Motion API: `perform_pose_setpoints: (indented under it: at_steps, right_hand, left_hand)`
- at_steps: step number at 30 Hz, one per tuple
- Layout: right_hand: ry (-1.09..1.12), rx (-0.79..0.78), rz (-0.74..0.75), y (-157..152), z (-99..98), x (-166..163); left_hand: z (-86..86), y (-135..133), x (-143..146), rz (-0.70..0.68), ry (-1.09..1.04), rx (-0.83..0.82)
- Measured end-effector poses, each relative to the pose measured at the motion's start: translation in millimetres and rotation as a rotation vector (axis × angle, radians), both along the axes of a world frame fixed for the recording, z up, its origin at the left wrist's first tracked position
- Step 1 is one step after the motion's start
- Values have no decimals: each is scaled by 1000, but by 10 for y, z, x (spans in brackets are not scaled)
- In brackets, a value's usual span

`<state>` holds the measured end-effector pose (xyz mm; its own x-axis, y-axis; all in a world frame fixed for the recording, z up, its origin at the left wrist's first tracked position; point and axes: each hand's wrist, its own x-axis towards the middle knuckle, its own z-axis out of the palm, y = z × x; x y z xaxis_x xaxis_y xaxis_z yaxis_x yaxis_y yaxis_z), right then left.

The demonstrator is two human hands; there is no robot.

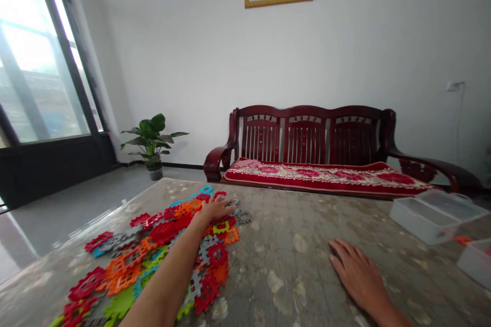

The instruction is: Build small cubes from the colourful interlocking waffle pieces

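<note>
The left hand (217, 209) is lying open, fingers spread, on the far edge of a heap of colourful puzzle tiles (126, 271), grasping none of them. The heap is sprawling across the bench (291, 214) toward 9 o'clock. The right hand (356, 271) is resting released, palm down, on bare bench at 5 o'clock, with clear boxes (433, 214) sitting at 3 o'clock.

Both palms down; left hand (217, 209) far forward, fingers spread; right hand (355, 271) nearer, flat, fingers together.
</note>
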<state>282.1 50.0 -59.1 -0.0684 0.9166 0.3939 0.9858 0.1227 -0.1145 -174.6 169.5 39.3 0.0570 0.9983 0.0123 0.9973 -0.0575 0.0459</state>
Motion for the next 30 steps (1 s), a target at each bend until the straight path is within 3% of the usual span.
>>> perform_pose_setpoints:
  at_steps: [3, 7, 17, 22, 25, 28, 30]
  right_hand:
    - [4, -16, -5, -4, 24, -20]
    - [5, -15, -12, -18, 56, -50]
    - [14, -15, -17, -63, 155, -115]
    - [16, -25, -14, -81, 185, -116]
    - [-5, -42, -12, -87, 197, -110]
    - [-17, -37, -13, -87, 197, -119]
    - [-20, -30, -21, -85, 195, -133]
  left_hand:
    - [-49, -78, 118, 52, 9, -47]
    - [-86, -248, 405, 18, 6, -36]
    - [-166, -583, 1362, -167, -77, -22]
    - [-108, -683, 1720, -301, -149, -52]
    - [-26, -790, 1566, -309, -169, -37]
    - [19, -960, 1098, -284, -120, 30]
    - [3, -1091, 735, -134, -85, 89]
